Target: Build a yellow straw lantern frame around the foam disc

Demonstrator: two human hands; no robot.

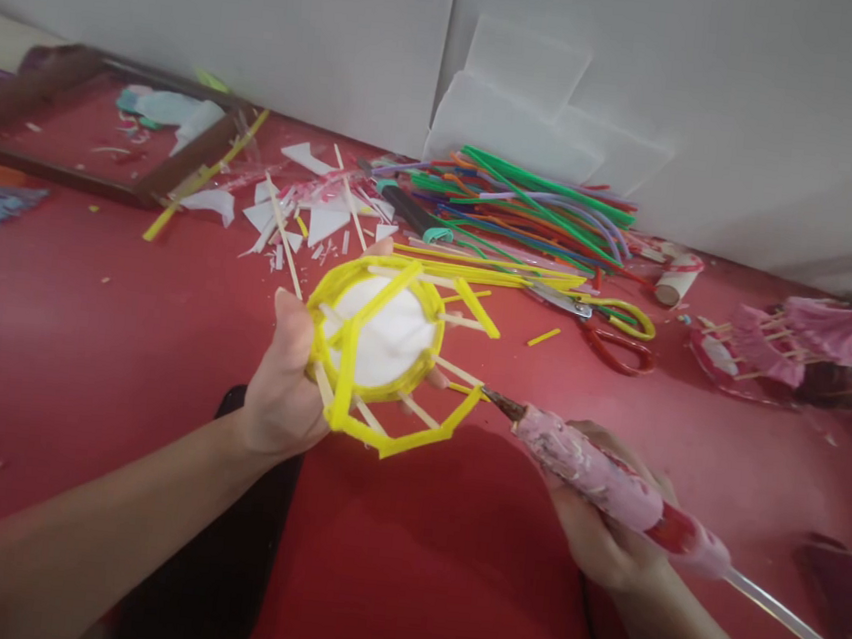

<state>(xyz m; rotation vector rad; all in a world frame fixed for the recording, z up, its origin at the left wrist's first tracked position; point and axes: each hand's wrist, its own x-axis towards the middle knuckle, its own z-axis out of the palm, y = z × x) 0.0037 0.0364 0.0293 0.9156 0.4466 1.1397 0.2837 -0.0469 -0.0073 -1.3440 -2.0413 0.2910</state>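
Note:
My left hand (292, 377) grips a small round craft frame (345, 377) by its left side, fingers wrapped behind it. The frame is made of yellow strips and thin wooden sticks around a white disc (387, 331). Sticks poke out around it, with yellow strip joining several of their ends. My right hand (595, 517) is closed around a pink-wrapped hot glue gun (584, 470), a clear glue stick (789, 616) coming out of its back. The gun's dark nozzle is at a stick end on the frame's right side; whether it touches is hard to tell.
Behind lie coloured pipe cleaners (527, 209), scissors (614, 323) and white scraps (326, 224). A brown wooden frame (108, 178) sits back left, a pink stick craft (777, 343) at right. A dark phone-like slab (224, 541) lies under my left forearm on the red table (403, 558).

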